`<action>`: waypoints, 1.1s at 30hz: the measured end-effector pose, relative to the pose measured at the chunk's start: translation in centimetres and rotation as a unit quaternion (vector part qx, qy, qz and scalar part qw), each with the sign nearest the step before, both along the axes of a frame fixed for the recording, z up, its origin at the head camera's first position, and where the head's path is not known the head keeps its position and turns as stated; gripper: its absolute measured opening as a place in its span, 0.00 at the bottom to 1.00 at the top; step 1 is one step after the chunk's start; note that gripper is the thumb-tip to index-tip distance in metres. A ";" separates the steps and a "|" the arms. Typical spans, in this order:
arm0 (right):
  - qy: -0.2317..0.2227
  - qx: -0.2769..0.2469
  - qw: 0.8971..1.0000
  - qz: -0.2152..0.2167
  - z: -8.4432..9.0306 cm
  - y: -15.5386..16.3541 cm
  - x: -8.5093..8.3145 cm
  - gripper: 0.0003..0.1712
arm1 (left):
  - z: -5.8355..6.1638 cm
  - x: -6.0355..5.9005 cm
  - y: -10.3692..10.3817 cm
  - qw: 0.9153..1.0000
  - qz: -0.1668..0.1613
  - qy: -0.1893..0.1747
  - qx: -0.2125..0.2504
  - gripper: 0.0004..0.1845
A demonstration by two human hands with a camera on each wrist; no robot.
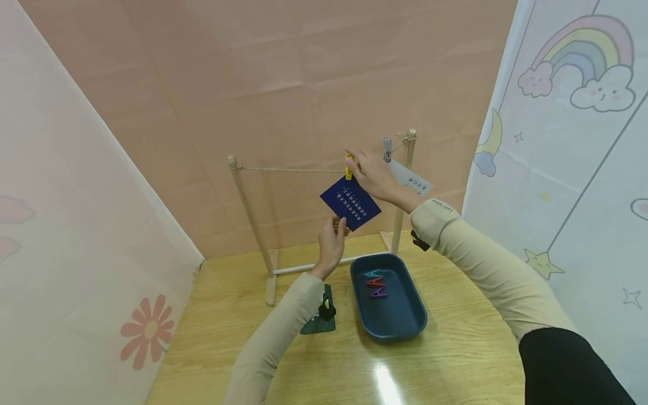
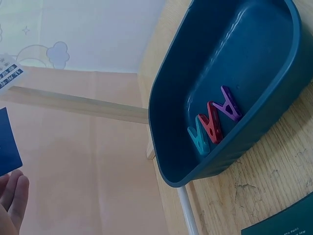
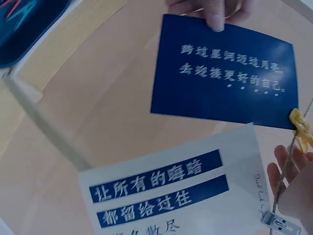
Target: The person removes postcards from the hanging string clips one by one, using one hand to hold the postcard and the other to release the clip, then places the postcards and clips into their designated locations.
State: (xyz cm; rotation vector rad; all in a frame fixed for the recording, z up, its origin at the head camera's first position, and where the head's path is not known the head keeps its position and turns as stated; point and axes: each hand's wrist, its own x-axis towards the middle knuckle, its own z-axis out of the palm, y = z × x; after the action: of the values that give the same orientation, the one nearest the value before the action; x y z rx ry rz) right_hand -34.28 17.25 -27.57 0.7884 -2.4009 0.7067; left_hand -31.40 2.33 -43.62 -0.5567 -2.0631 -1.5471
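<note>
A dark blue card (image 1: 350, 202) with white writing hangs tilted under the twine (image 1: 288, 169) of a small wooden rack (image 1: 251, 219). My right hand (image 1: 372, 173) pinches a yellow clothespin (image 1: 348, 167) at the card's top corner on the twine; the pin (image 3: 301, 130) also shows in the right wrist view. My left hand (image 1: 332, 243) pinches the card's bottom edge, its fingers (image 3: 215, 13) over the card (image 3: 222, 73). A white card (image 3: 178, 188) with blue bands hangs from a grey clothespin (image 1: 387, 148) near the right post.
A dark blue tray (image 1: 388, 320) on the wooden table (image 1: 455, 349) holds three clothespins, teal (image 2: 198, 139), red (image 2: 213, 126) and purple (image 2: 229, 103). A dark green card (image 1: 316, 323) lies left of the tray under my left forearm. Cloth walls close in all round.
</note>
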 end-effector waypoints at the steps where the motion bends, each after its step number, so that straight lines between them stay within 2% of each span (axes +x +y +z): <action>1: -0.022 -0.015 1.000 0.005 0.1 0.0 0.1 0.26 | 0.0 0.0 0.0 1.000 0.000 0.002 0.000 0.10; 5: -0.099 -0.069 0.992 0.020 0.5 0.0 0.4 0.27 | 0.1 0.1 0.1 1.000 -0.001 0.001 0.000 0.09; 8: -0.139 -0.104 0.984 0.030 0.7 0.1 0.6 0.27 | 0.0 0.1 0.1 1.000 -0.002 0.001 -0.002 0.09; 14: -0.184 -0.137 0.973 0.032 0.6 0.3 0.8 0.26 | -0.4 0.2 0.0 1.000 -0.003 0.006 -0.003 0.08; 27: -0.206 -0.164 0.965 0.013 0.7 -0.2 1.0 0.23 | -0.4 0.3 0.1 1.000 -0.005 -0.005 -0.003 0.09; 33: -0.208 -0.193 0.959 0.012 0.9 -0.2 1.0 0.21 | -0.4 0.2 0.1 1.000 -0.014 0.004 -0.006 0.08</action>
State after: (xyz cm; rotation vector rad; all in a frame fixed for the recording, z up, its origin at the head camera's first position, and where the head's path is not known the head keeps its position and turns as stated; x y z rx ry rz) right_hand -33.24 17.04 -26.71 0.5453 -2.4843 1.4181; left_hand -31.19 2.47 -43.98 -0.5956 -2.0681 -1.5477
